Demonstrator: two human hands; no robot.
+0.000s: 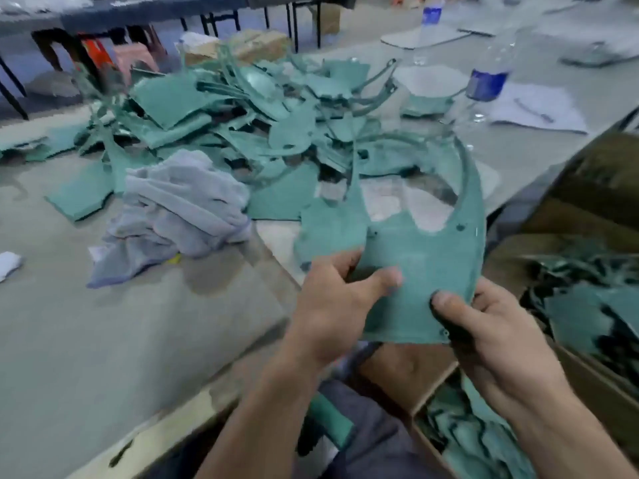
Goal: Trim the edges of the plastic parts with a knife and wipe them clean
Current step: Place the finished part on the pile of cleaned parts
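A large curved green plastic part (420,257) is held up over the table's near edge. My left hand (337,299) grips its lower left side, thumb on top. My right hand (484,333) pinches its lower right corner, and something dark shows under that thumb; I cannot tell what it is. A crumpled grey cloth (179,212) lies on the table to the left of the part. No knife is clearly visible.
A big heap of green plastic pieces (249,122) covers the table's middle and back. Two water bottles (484,81) stand at the back right near white papers (539,108). Cardboard boxes (587,368) holding green scraps sit at the right and below the table edge.
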